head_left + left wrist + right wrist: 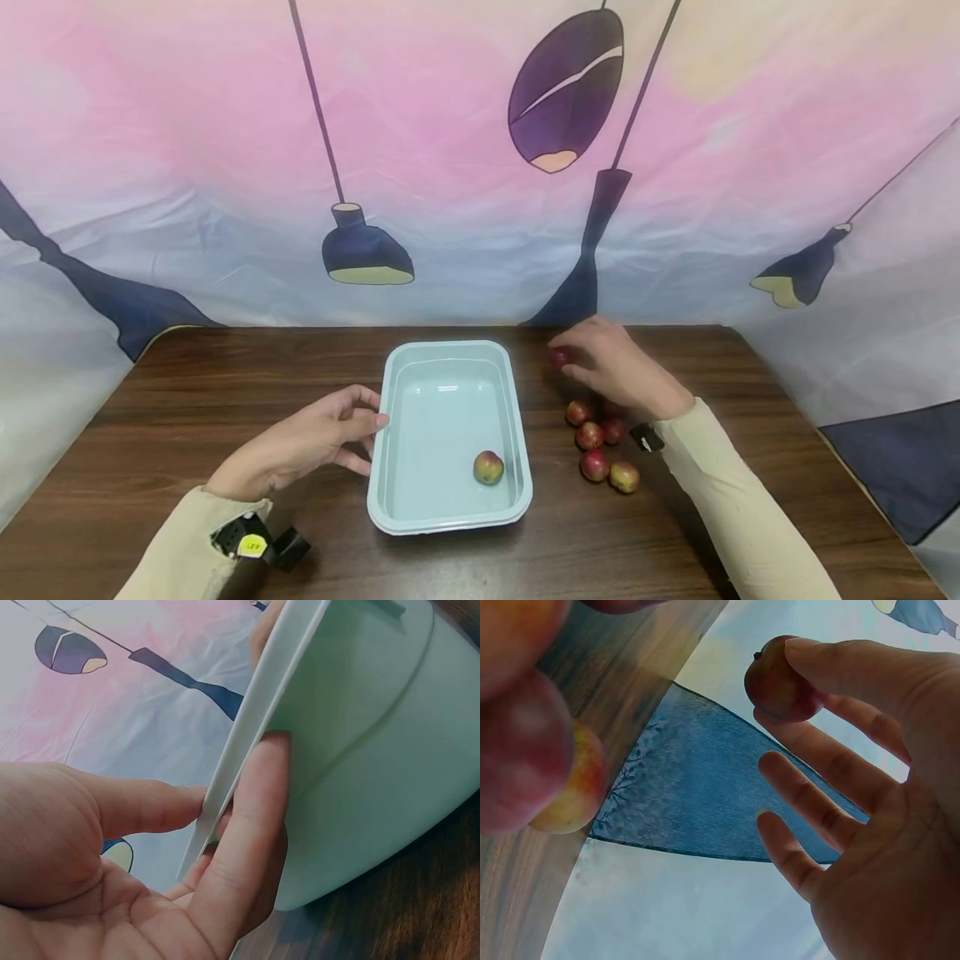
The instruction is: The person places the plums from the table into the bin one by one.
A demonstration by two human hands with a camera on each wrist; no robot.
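A pale blue-green rectangular tray (pixel 427 417) stands on the table, one red-and-green plum-like fruit (pixel 488 467) lying inside near its lower right corner. My left hand (pixel 337 429) grips the tray's left rim; in the left wrist view the thumb lies on one side of the rim (pixel 251 742) and the fingers on the other. To the right of the tray, my right hand (pixel 615 367) pinches a dark red fruit (pixel 780 681) between thumb and fingers, the other fingers spread loosely. Nearer than that hand, several similar fruits (pixel 589 436) lie in a cluster on the table.
The dark wooden table (pixel 300 358) ends at a hanging cloth (pixel 457 167) printed with lamps, which also runs along both sides. A black wrist device (pixel 258 540) sits on the left sleeve, and another (pixel 647 437) on the right wrist.
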